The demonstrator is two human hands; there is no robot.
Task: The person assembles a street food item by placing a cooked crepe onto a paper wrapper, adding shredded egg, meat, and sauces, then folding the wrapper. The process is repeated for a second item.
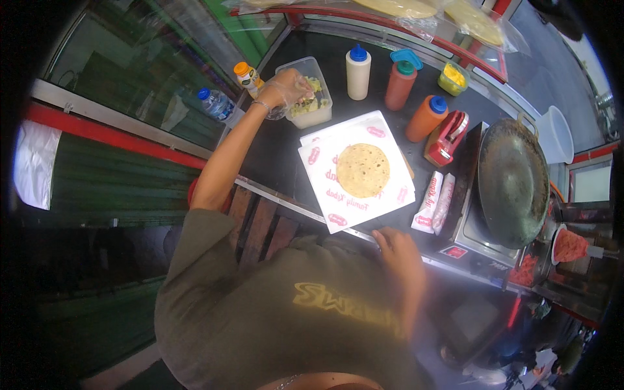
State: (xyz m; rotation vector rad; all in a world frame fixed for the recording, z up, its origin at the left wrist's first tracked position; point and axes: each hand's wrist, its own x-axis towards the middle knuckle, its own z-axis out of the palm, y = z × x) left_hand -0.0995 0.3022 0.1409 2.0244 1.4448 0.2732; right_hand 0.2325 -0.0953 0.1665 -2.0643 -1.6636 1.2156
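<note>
My left hand [286, 89], in a clear plastic glove, reaches into a white plastic tub [311, 119] of chopped green vegetables [316, 103]. Its fingers are curled down among the pieces, their tips partly hidden. A round flatbread [363, 170] lies flat on white printed wrapping paper [325, 195] in the middle of the black counter. My right hand [398, 252] rests bare at the counter's front edge, just beside the paper's lower right side. Its visible fingers are apart and hold nothing.
Behind the paper stand a white squeeze bottle [358, 75], a red one [400, 88] and an orange one [426, 120]. Two wrapped rolls [429, 205] lie beside a stove carrying a large dark pan [513, 185]. A water bottle [218, 106] stands left of the tub.
</note>
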